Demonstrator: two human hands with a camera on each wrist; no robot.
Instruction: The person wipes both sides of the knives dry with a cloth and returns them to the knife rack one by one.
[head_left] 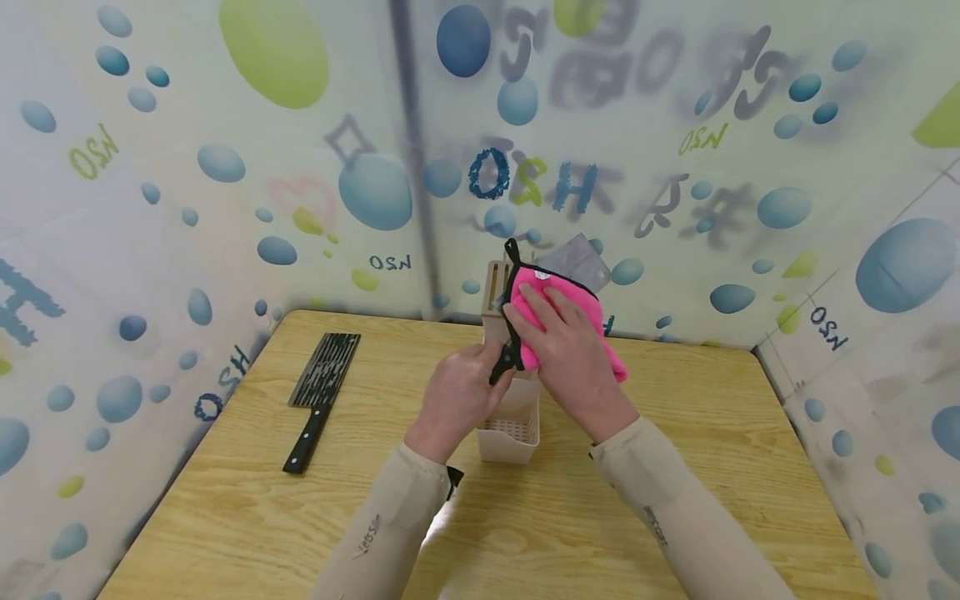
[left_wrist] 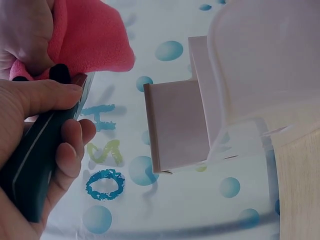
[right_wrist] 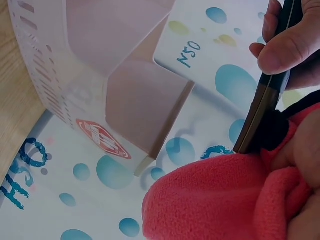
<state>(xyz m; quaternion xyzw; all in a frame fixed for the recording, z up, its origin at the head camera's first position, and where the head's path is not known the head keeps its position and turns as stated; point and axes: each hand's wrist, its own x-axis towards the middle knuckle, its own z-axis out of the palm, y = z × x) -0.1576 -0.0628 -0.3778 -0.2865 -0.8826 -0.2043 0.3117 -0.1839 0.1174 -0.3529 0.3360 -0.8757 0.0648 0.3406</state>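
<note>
My left hand (head_left: pixel 457 396) grips the black handle (left_wrist: pixel 30 170) of a cleaver, held up above the table. Its broad grey blade (head_left: pixel 583 260) sticks out past a pink cloth (head_left: pixel 592 310) with black edging and a hanging loop. My right hand (head_left: pixel 573 354) holds that cloth against the blade, fingers spread over it in the head view. Most of the blade is hidden behind the cloth. In the right wrist view the cloth (right_wrist: pixel 200 195) bunches under the right fingers, close to the handle's front end. Behind the hands stands a pale knife holder (head_left: pixel 510 448) with a slotted top.
A second cleaver (head_left: pixel 324 392), its blade streaked dark and its handle black, lies on the left part of the wooden table (head_left: pixel 675 500). The holder's front basket (right_wrist: pixel 120 30) has a perforated base. A patterned curtain (head_left: pixel 300 208) rises behind the table and at both sides.
</note>
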